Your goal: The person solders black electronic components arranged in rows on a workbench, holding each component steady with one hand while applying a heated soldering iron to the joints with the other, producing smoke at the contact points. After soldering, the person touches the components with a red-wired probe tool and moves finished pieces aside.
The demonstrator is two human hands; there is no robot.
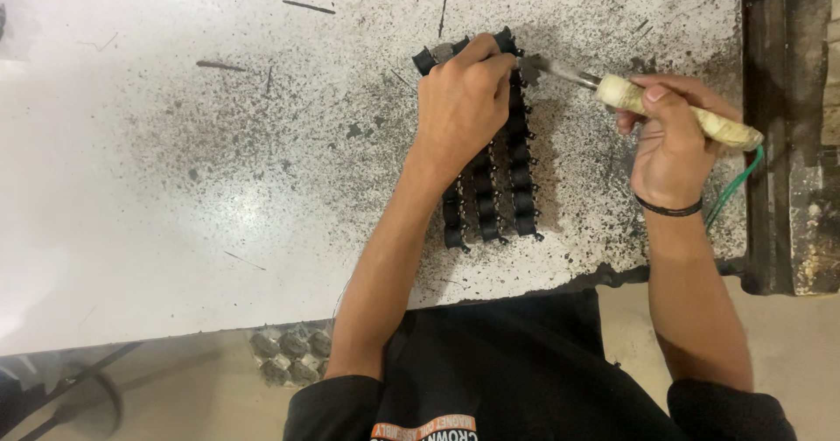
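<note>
shirt (499, 380): black, soft
coils (503, 187): ribbed black rows on gritty speckled table (219, 170)
left hand (459, 108): curled, gripping the coils' top
right hand (669, 139): fist round the iron's (674, 108) pale handle

Left hand (461, 104): knuckles up, back of hand toward the camera, fingers curled down and closed in a grip, thumb tucked out of sight; forearm bare, running straight back toward the body, black sleeve at the elbow. Right hand (672, 139): just to the right of the left, apart from it, fingers wrapped shut in a fist-like grip, thumb lying along the top and pointing toward the left hand. Right wrist carries a thin black band; forearm bare, nearly vertical, black sleeve at its end.
</note>
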